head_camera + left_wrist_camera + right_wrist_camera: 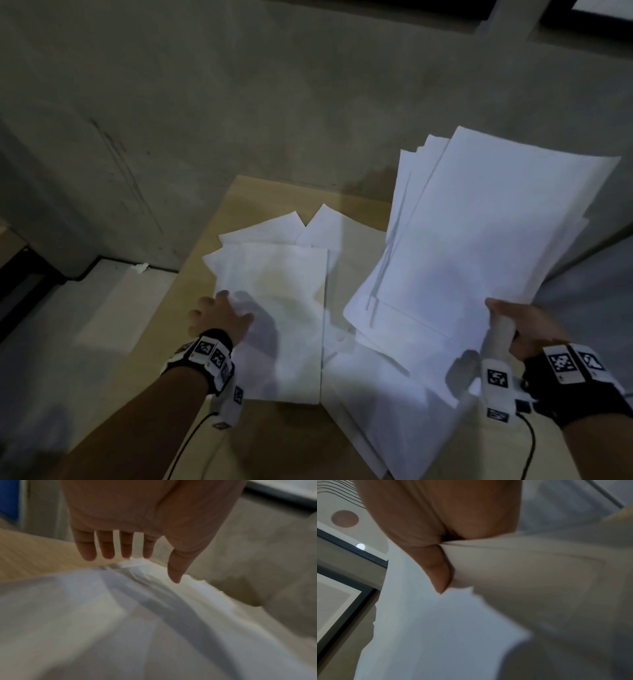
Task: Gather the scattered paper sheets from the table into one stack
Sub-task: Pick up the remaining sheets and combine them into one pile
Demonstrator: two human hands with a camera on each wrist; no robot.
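The sheets [274, 301] left on the table [246, 192] lie in a loose overlap at its middle and left, corners fanned out at the far end, with more spread under and toward the right. The bundle [486, 240] already gathered is lifted off the table on the right, tilted up and away, its edges stepped rather than flush.

The risk sits mostly in that bundle. It hangs from one near corner, so the free far end could sag or fan, and an inner sheet could slide out, since the pinch only presses the outer faces together. On the left, a flat push on the top sheet may skid it across the ones beneath instead of dragging them along, or crease it against the pile. Some sheets reach close to the table's near edge and could slip off if nudged.

The right hand [524, 329] pinches the bundle's near corner, thumb on top and fingers curled beneath; the wrist view shows the paper bunched at the thumb. The left hand [219, 318] is spread flat, fingers straight and apart, over the left edge of the sheets. It holds nothing, and whether it actually presses them I cannot tell.
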